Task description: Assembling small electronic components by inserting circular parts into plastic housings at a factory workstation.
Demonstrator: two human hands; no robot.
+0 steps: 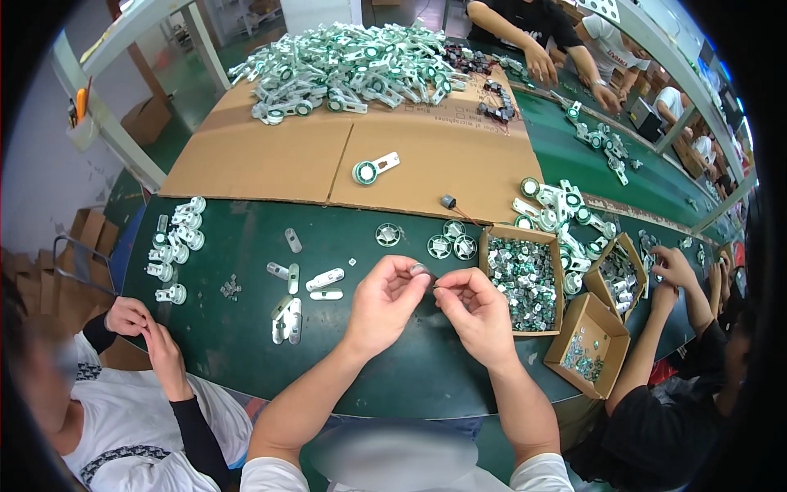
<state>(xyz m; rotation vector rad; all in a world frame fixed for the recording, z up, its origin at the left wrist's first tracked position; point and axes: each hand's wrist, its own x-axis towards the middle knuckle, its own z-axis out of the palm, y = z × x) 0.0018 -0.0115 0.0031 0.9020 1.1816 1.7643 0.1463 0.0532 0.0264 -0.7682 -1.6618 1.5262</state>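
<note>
Over the green table my left hand [389,299] is closed, pinching a small grey rounded part [420,269] between thumb and fingers. Close beside it, my right hand [475,316] pinches something tiny against that part; its kind is hidden by the fingertips. To the left lie several oval white and grey plastic covers [325,280] and a small white square piece [352,261]. Beyond my hands sit round spoked rings [388,234]. An open cardboard box [561,287] full of small green and white parts stands just right of my right hand.
A cardboard sheet [270,164] carries a big heap of white-green handheld housings [352,70]. More housings [566,205] and smaller boxes [586,344] stand at right. White round-based pieces [170,293] line the left. Co-workers' hands [147,328] are at both sides; a green conveyor [656,189] runs behind.
</note>
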